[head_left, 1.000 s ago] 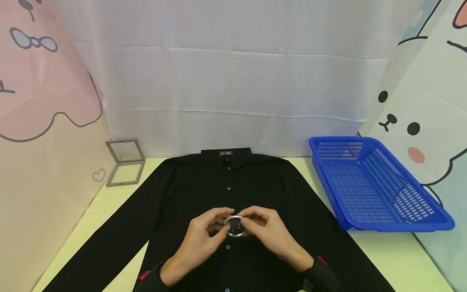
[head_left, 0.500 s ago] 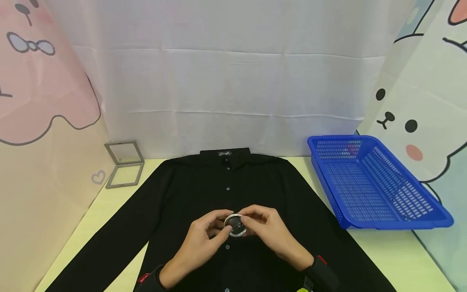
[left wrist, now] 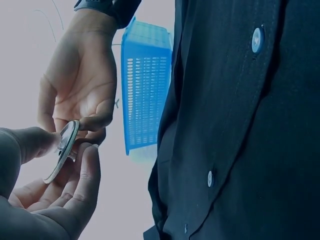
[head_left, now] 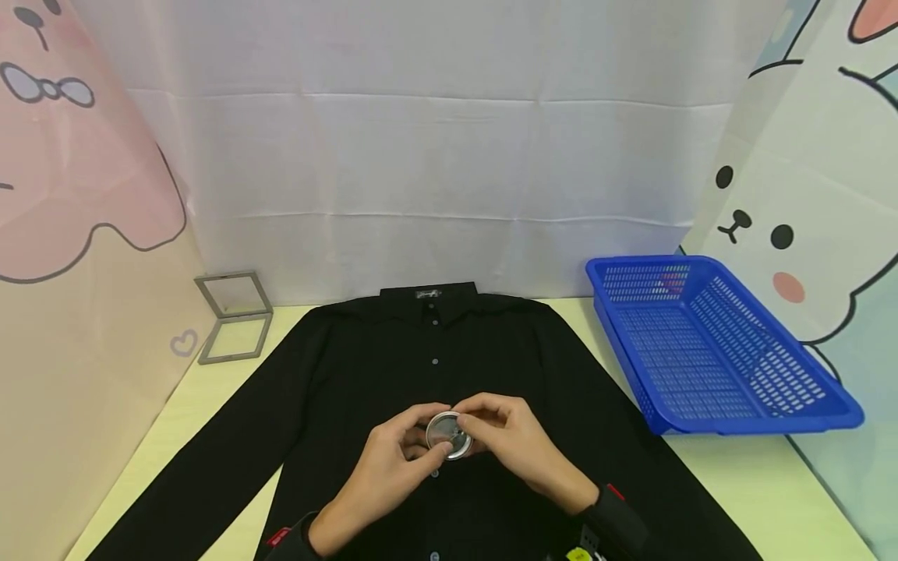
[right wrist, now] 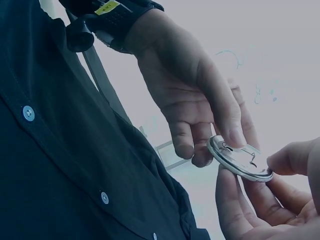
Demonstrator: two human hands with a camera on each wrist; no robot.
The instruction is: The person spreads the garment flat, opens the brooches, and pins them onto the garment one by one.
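Note:
A round metal pin badge (head_left: 443,427) is held between both hands over the black shirt (head_left: 372,351), its back facing up. In the right wrist view, a thin pin wire (right wrist: 251,159) shows on the back of the badge. The left hand (head_left: 393,460) pinches the badge's left rim, thumb on the near edge and fingers beneath. From the other side the right hand (head_left: 515,444) pinches it, with its thumb on the back near the upper right rim. The badge's front is hidden underneath.
The long-sleeved shirt lies spread flat, collar away, on a pale yellow table (head_left: 758,483). At the right stands a blue perforated basket (head_left: 652,421). A grey hinged square frame (head_left: 231,359) sits open at the back left. Cloth hangings (head_left: 435,156) enclose the back and sides.
The badge has tilted slightly, so its back looks paler. Both hands keep their grip on it. The head view has shifted a little, moving the surroundings left.

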